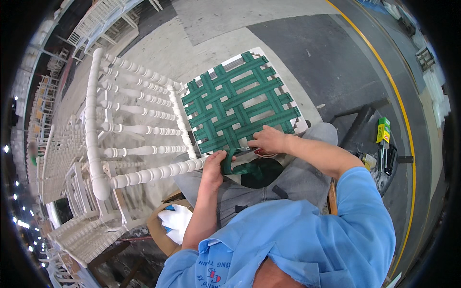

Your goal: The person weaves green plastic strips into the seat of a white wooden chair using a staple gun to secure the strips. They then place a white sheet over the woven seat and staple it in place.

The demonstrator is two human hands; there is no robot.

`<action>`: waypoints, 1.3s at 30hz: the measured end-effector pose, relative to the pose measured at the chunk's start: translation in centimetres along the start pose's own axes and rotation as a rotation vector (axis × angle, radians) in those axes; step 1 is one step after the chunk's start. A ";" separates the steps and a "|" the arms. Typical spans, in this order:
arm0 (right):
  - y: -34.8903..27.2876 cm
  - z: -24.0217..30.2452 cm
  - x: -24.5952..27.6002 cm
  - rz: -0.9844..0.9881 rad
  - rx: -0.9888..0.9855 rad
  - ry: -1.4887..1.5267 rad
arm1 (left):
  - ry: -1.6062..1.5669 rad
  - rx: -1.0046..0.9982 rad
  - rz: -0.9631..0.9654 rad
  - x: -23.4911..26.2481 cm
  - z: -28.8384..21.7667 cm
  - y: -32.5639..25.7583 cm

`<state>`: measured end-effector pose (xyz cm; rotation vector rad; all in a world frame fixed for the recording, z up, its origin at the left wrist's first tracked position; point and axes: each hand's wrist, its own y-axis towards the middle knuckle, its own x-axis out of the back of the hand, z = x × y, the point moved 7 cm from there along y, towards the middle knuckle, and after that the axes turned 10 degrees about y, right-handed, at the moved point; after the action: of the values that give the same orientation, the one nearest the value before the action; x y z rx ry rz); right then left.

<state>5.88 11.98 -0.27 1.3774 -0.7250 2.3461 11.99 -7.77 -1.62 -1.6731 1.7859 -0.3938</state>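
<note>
**Green webbing (240,108) crisscrosses the seat of a white chair (180,117)**

The chair is just in front of the seated person, its spindled back toward the person's left and its woven seat to the right of that back. At the seat's near edge, the left hand (213,167) pinches a green strap (227,162) between thumb and fingers. The right hand (269,140) is beside it at the same edge, fingers curled narrow; something reddish shows beneath, but I cannot tell whether the hand grips it. A dark green bundle (261,174) (probably more strapping, though shadow blurs it) lies at the lap. Near the left forearm is an open cardboard box (156,229); a green-and-yellow box (383,129) is off to the right.
</note>
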 end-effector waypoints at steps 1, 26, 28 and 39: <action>-0.5 0.0 0.2 0.001 -0.016 0.013 | -0.013 -0.022 -0.013 0.0 -0.3 -0.1; -32.9 -1.5 3.0 -1.255 -0.888 0.510 | -0.363 -0.725 -0.143 -9.4 -16.6 -6.1; -21.1 0.0 3.3 -0.862 -0.696 0.810 | -0.418 -0.740 -0.144 -9.0 -16.9 -6.9; -7.2 2.9 2.4 -0.509 -0.265 2.148 | -0.061 -0.740 0.056 -2.2 -12.0 -8.1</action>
<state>10.50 16.21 4.90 -1.1147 0.0941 1.7368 10.60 -9.31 12.90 -2.0671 2.0629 0.3976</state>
